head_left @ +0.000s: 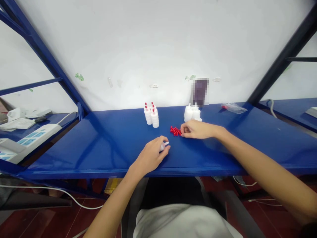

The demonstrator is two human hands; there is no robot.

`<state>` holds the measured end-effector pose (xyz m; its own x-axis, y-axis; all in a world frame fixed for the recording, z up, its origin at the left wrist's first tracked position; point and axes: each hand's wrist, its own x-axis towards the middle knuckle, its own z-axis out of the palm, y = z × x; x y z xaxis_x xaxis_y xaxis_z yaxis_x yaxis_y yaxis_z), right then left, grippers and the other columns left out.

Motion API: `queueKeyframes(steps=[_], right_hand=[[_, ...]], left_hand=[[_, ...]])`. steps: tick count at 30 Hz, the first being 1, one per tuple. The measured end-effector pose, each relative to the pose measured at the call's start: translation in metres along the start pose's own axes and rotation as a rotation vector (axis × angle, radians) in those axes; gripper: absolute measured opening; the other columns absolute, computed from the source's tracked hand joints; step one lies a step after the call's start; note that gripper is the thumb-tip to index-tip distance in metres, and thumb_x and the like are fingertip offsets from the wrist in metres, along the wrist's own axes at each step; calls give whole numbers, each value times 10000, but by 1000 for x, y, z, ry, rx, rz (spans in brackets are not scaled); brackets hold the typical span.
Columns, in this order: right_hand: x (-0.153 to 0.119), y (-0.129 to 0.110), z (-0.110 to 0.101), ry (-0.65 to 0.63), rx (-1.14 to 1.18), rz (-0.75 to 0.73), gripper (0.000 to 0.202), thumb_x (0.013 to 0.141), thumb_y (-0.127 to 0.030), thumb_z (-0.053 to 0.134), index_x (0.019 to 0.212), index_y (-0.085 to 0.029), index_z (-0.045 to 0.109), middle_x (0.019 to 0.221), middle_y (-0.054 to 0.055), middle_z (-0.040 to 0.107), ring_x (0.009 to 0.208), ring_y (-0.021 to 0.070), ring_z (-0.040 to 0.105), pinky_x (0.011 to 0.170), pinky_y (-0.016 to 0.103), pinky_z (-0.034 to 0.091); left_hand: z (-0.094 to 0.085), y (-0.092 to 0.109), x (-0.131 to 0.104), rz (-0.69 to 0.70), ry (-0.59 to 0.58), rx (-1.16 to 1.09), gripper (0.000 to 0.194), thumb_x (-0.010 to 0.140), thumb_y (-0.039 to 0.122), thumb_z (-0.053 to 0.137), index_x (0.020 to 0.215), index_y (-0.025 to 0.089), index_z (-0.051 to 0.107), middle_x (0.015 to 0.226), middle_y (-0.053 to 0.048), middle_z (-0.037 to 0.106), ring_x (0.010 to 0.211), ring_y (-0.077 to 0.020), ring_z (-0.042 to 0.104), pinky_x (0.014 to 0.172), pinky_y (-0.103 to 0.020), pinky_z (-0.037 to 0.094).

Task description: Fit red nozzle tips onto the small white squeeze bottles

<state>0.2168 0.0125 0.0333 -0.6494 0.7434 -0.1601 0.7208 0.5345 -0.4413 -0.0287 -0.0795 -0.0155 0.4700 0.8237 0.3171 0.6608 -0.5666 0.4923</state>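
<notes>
My left hand (pixel 155 152) is wrapped round a small white squeeze bottle (pixel 162 146), low over the front of the blue table. The bottle lies tilted, its bare nozzle pointing right; the rest is hidden by my fingers. At the right edge of a pile of small red caps (pixel 175 131), my right hand (pixel 193 129) has its thumb and fingers pinched together. Whether a cap is between those fingertips I cannot make out. Behind my right hand stand several white bottles (pixel 189 113) without red tips. Several white bottles with red caps (pixel 155 119) stand grouped upright, left of the pile.
The blue table (pixel 104 142) runs up to a white wall. A clear plastic bag (pixel 234 107) with something red inside lies at the back right. A dark blurred rectangle (pixel 200 92) leans by the wall. On the left are a power strip (pixel 34 138) and blue frame posts.
</notes>
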Motion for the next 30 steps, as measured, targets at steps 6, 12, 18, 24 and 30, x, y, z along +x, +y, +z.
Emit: queueKeyframes(steps=[6, 12, 18, 24, 30], right_hand=[[0, 1, 5, 120, 22, -104, 335, 883, -467, 580, 710, -180, 566, 604, -6, 566, 541, 121, 475, 541, 260, 335], [4, -42, 40, 150, 130, -462, 294, 973, -425, 470, 828, -183, 554, 626, -32, 515, 549, 107, 437, 577, 247, 336], [0, -22, 15, 411, -160, -252, 235, 943, -325, 434, 801, -178, 551, 725, 46, 611, 624, 152, 496, 613, 273, 309], [-16, 18, -30, 521, -450, 259, 260, 879, -352, 444, 902, -176, 634, 867, 112, 695, 732, 236, 589, 590, 297, 276], [-20, 31, -37, 496, -443, 457, 305, 873, -389, 426, 837, -187, 651, 864, 118, 691, 770, 266, 610, 584, 306, 302]], left_hand=[[0, 2, -1, -18, 1, -35, 170, 984, 299, 450, 1131, 223, 493, 1065, -48, 620, 958, -210, 592, 878, -347, 447], [-2, 3, -2, 4, -32, -161, 132, 1004, 296, 412, 1094, 217, 467, 1053, -51, 620, 925, -202, 603, 822, -326, 459], [-2, 2, -2, -86, 11, -111, 320, 998, 322, 438, 1294, 208, 393, 969, -35, 606, 858, -196, 599, 818, -341, 473], [-1, 0, 0, -26, 30, -62, 238, 1033, 288, 338, 975, 190, 546, 975, -60, 597, 896, -189, 578, 832, -334, 470], [-5, 5, 1, 24, -33, -34, 310, 1049, 327, 322, 969, 193, 590, 916, -39, 601, 832, -170, 570, 785, -304, 455]])
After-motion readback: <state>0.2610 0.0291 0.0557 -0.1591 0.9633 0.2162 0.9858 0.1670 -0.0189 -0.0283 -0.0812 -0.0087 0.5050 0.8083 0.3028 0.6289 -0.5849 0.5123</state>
